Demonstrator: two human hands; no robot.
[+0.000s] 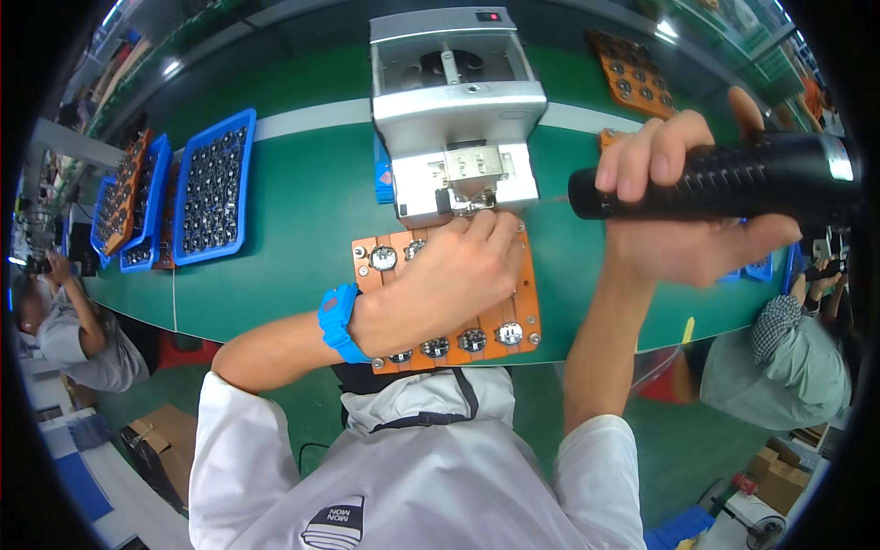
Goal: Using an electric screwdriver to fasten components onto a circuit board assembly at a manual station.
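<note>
Orange tray (522,302) overhangs table edge (275,325) under left hand (440,280).

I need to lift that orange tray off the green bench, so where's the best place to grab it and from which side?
Probably best by its two short ends, from the near edge. The orange tray lies flat, its top filled with round metal parts, and the grey machine blocks the far edge. The left hand rests on the tray; the right hand holds a black power screwdriver.
</note>
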